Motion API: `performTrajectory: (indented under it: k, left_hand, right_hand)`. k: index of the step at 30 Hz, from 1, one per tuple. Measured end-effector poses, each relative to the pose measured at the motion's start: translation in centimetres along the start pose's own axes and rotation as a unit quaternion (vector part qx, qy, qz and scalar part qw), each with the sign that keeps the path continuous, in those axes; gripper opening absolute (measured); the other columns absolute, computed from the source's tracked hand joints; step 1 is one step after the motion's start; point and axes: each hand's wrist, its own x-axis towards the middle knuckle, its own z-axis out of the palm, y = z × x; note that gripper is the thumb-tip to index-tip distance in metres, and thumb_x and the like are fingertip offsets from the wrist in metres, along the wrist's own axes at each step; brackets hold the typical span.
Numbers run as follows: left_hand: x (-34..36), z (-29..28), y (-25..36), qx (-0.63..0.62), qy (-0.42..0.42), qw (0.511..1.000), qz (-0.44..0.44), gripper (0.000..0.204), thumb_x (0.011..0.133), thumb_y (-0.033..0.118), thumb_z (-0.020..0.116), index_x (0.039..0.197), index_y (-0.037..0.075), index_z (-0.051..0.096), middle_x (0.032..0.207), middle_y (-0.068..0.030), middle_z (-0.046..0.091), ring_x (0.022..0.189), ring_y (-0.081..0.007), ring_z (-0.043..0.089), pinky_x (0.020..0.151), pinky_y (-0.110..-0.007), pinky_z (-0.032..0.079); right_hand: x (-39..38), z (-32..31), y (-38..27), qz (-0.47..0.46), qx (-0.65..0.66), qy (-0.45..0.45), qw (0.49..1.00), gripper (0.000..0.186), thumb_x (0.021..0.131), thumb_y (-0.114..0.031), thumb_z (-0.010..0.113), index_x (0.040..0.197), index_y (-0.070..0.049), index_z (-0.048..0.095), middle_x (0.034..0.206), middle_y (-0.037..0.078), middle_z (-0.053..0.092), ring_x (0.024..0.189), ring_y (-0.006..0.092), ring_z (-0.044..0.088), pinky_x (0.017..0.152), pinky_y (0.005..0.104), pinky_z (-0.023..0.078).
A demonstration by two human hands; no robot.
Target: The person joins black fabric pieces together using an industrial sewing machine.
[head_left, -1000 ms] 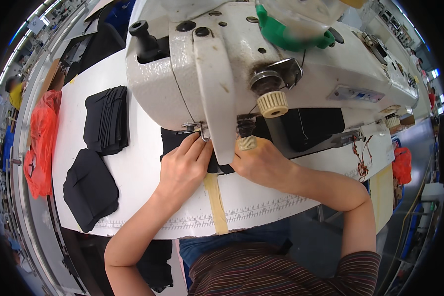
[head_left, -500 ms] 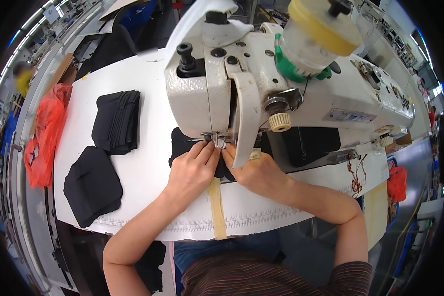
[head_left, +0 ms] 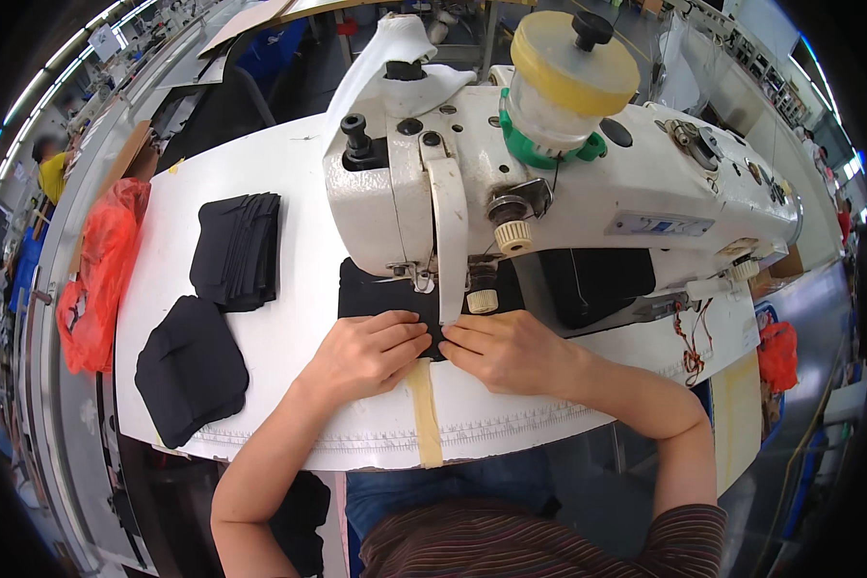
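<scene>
A black fabric piece [head_left: 366, 294] lies flat under the presser foot [head_left: 422, 281] of a white sewing machine [head_left: 376, 212]. My left hand [head_left: 368, 354] is closed on the near edge of the fabric, left of the needle area, fingers pressed together. Close by on the right, my right hand [head_left: 511, 354] grips the same edge between thumb and fingers. The machine's white lever guard [head_left: 446, 231] comes down between the hands and hides part of the cloth.
A neat stack of black fabric pieces [head_left: 236, 252] and a second black pile [head_left: 191, 371] lie on the white table [head_left: 289, 385] at left. A red plastic bag [head_left: 101, 275] hangs beyond its left edge. Yellow tape [head_left: 422, 414] crosses the ruler markings. Loose threads [head_left: 692, 342] hang at right.
Both hands have drawn back from the presser foot toward me, onto the fabric's near edge. More of the black fabric now shows. The whole view has shifted slightly.
</scene>
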Motion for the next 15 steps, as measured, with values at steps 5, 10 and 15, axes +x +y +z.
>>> performTrajectory:
  k: [5,10,15]
  left_hand:
    - [0.5,-0.1,-0.3,0.034,0.0,0.999,0.036,0.026,0.064,0.002,0.072,0.09,0.005,0.072,0.093,-0.0043,0.071,0.09,-0.0214,0.069,0.069,-0.031,0.058]
    - [0.4,0.2,-1.0,0.04,-0.002,0.999,0.033,0.027,0.064,0.004,0.073,0.091,0.004,0.072,0.094,-0.0046,0.07,0.092,-0.0216,0.068,0.071,-0.032,0.057]
    - [0.6,0.1,-1.5,0.042,-0.001,0.999,0.014,0.025,0.065,0.005,0.069,0.09,0.001,0.07,0.094,-0.0067,0.069,0.091,-0.0212,0.067,0.069,-0.03,0.058]
  right_hand:
    - [0.1,0.4,0.5,-0.041,-0.036,0.03,0.998,0.015,0.067,-0.005,0.066,0.08,0.003,0.065,0.086,0.011,0.067,0.083,0.0206,0.067,0.065,0.0278,0.057]
    - [0.4,0.0,0.6,-0.026,-0.033,0.011,0.999,0.018,0.067,-0.005,0.065,0.083,0.003,0.066,0.082,0.01,0.066,0.078,0.0196,0.066,0.066,0.0281,0.056]
    - [0.5,0.5,1.0,-0.019,-0.036,0.005,0.999,0.019,0.067,-0.006,0.065,0.085,0.002,0.065,0.076,0.007,0.062,0.071,0.0181,0.062,0.066,0.0293,0.055]
